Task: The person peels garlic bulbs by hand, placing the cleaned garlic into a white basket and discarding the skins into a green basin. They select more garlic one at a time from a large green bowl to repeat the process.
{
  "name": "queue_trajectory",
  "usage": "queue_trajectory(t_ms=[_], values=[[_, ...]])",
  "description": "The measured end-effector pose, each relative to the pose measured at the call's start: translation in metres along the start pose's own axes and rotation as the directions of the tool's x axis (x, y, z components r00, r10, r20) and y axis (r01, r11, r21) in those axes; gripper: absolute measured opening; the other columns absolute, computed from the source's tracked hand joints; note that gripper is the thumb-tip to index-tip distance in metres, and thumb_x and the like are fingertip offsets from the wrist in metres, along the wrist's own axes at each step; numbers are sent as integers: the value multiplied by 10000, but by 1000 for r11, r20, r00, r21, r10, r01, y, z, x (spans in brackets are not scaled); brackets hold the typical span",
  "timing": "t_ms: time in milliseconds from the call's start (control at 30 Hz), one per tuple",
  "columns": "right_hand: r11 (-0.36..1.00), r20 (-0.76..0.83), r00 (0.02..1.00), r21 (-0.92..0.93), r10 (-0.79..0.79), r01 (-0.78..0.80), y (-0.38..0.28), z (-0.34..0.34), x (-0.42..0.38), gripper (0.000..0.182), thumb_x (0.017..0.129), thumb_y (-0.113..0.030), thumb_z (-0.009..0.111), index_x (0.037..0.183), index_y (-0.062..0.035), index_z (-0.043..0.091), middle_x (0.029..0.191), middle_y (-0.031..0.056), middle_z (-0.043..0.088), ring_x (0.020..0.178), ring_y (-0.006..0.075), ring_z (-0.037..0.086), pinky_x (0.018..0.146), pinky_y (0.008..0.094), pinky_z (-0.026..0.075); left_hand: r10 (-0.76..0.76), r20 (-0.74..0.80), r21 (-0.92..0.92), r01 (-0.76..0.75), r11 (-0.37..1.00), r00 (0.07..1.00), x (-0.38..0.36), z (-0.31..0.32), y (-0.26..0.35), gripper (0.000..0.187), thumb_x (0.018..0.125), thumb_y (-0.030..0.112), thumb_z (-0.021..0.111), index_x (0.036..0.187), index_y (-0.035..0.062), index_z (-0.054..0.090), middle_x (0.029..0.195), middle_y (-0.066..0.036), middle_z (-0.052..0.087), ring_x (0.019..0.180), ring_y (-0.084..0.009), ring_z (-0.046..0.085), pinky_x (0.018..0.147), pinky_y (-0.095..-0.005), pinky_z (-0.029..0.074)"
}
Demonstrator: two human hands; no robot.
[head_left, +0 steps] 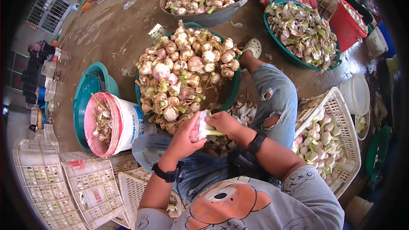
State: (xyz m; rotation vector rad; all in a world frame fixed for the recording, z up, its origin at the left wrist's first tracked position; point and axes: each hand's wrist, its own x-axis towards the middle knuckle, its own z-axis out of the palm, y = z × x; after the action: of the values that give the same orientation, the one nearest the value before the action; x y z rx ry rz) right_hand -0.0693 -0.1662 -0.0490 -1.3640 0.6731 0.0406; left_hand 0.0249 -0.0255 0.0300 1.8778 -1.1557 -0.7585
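Note:
A garlic bulb (pixel 200 128) with purple-white skin and a pale green stem sits between my two hands above my lap. My left hand (pixel 186 138) is wrapped round the bulb from the left. Closed at the stem side, my right hand (pixel 225 124) pinches the outer skin near the top of the bulb. Just beyond my hands stands a green basin (pixel 232 91) heaped with untrimmed, soil-stained garlic bulbs (pixel 187 66). Loose peeled skins (pixel 243 113) lie on the floor between the basin and my leg.
At my right a white plastic crate (pixel 349 145) holds cleaned garlic. A green tub of garlic skins (pixel 302 34) and a metal basin of bulbs (pixel 208 17) stand farther off. On the left are a tipped white bucket (pixel 128 121), a teal tub (pixel 111 86) and stacked crates (pixel 87 183).

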Motion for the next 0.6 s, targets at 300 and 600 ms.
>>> queue_trajectory(t_ms=[300,600], values=[[832,97,995,552,2,-55,-36,-1,-18,192,908,-146,485,931,3,603,751,43,605,609,90,533,567,244,445,-20,-320,-258,-67,964,947,4,19,-20,171,830,27,538,996,-2,569,1242,-202,471,1078,-289,518,891,-373,427],[179,364,905,-897,-222,404,6,-18,-57,200,779,-314,581,809,-119,616,903,111,597,758,281,600,605,405,469,-696,-282,-939,-43,340,660,7,-7,-42,244,858,268,580,992,67,546,882,-28,593,766,-149,588,626,-271,477]])
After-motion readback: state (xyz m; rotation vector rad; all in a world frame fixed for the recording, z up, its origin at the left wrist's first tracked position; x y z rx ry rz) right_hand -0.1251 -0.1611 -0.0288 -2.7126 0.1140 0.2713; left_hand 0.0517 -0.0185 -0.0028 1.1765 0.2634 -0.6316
